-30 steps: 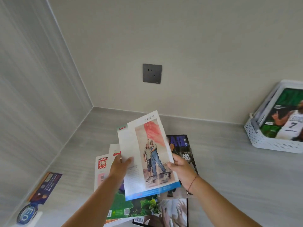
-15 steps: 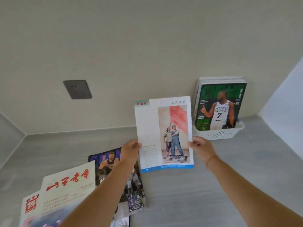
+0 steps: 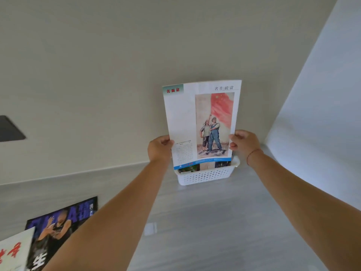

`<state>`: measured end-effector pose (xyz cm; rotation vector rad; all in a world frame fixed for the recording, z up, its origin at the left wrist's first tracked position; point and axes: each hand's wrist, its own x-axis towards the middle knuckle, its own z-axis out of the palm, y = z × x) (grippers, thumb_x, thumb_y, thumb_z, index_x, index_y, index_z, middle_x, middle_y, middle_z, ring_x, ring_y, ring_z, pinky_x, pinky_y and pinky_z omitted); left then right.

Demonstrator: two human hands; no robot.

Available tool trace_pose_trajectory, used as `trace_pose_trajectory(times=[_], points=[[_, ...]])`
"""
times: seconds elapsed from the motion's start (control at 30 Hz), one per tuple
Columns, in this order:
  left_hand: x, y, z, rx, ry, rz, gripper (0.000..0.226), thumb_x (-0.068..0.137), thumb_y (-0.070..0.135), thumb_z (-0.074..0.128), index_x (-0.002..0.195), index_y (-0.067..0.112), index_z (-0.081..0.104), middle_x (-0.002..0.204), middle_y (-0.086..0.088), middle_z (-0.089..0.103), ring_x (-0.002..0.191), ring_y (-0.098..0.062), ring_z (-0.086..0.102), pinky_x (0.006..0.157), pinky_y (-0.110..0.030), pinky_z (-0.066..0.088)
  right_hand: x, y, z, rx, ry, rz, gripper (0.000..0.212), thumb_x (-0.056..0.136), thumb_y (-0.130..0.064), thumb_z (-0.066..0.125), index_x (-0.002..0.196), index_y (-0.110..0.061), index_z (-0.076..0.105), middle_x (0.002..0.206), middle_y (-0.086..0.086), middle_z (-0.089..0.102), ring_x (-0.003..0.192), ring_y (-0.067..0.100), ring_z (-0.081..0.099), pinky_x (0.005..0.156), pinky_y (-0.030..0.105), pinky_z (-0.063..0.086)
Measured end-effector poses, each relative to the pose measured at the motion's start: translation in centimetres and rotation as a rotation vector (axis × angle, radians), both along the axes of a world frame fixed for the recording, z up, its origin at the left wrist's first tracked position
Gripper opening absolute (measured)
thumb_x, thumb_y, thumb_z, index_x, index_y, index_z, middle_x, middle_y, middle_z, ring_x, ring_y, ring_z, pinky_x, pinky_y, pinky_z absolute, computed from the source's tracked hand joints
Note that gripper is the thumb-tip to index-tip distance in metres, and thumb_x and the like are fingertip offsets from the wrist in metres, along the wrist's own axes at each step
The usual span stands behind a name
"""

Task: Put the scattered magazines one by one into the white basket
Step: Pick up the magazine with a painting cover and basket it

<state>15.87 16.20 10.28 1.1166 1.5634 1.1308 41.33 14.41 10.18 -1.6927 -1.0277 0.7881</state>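
Note:
A white magazine [image 3: 187, 122] with a painting of two figures under a red flag stands upright, its bottom edge at the rim of the white basket [image 3: 205, 177]. My left hand [image 3: 159, 148] grips its lower left edge and my right hand [image 3: 244, 142] grips its lower right edge. The basket sits against the back wall and holds other magazines, mostly hidden behind the one I hold. A dark basketball magazine [image 3: 58, 229] and a pale magazine with red characters [image 3: 13, 253] lie on the counter at the lower left.
The grey counter [image 3: 205, 231] runs between the basket and the loose magazines. A dark wall socket [image 3: 9, 130] sits on the back wall at the left. A pale side wall [image 3: 322, 94] closes in on the right of the basket.
Both hands carried the flag magazine right and away from me, from beside the basket to directly over it. Its bottom edge now meets the basket rim and it hides the green basketball magazine.

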Motion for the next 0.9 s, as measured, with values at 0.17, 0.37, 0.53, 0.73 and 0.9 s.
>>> trace_pose_trajectory(times=[0.17,0.37,0.53,0.73,0.9], points=[[2.9,1.1,-1.6,-0.021,0.052,0.043,0.021,0.085,0.008,0.061,0.101,0.015,0.074,0.096,-0.005,0.074,0.092,-0.026,0.068,0.088,-0.039,0.055,2.2,1.8,-2.0,-0.024,0.07,-0.009,0.008,0.089,-0.009,0.059,0.093,-0.011,0.065,0.066,0.006,0.064,0.062,0.018,0.061,0.069,0.027,0.057],[4.2,1.3,-5.2,-0.082,0.09,0.096,0.021,0.085,0.009,0.061,0.104,0.013,0.071,0.097,-0.007,0.074,0.085,-0.026,0.067,0.073,-0.03,0.053,3.1,1.6,-5.4,-0.138,0.103,0.035,0.014,0.092,-0.009,0.051,0.084,-0.007,0.062,0.067,0.007,0.063,0.072,0.024,0.064,0.079,0.034,0.055],[4.5,1.2,-6.9,-0.111,0.135,0.167,0.016,0.086,0.009,0.062,0.101,0.009,0.063,0.099,-0.007,0.071,0.075,-0.02,0.059,0.066,-0.028,0.046,2.1,0.9,-6.7,-0.156,-0.017,0.033,0.012,0.09,-0.007,0.053,0.082,-0.002,0.06,0.07,0.019,0.061,0.069,0.023,0.061,0.075,0.038,0.057],[5.4,1.1,-6.5,-0.033,0.193,0.085,0.036,0.091,0.007,0.05,0.125,0.017,0.058,0.118,-0.003,0.066,0.099,-0.025,0.062,0.085,-0.038,0.054,1.0,1.4,-6.6,-0.148,-0.15,0.044,0.015,0.088,-0.004,0.046,0.101,-0.012,0.047,0.081,0.0,0.048,0.06,0.015,0.045,0.047,0.014,0.034],[6.7,0.6,-6.2,-0.135,0.184,-0.012,0.059,0.097,0.008,0.036,0.15,0.025,0.018,0.149,-0.003,0.039,0.126,-0.032,0.049,0.093,-0.038,0.05,-0.4,1.4,-6.7,-0.281,-0.155,0.162,0.073,0.092,-0.007,0.045,0.15,-0.016,0.003,0.156,0.009,0.022,0.132,0.036,0.039,0.095,0.039,0.044]])
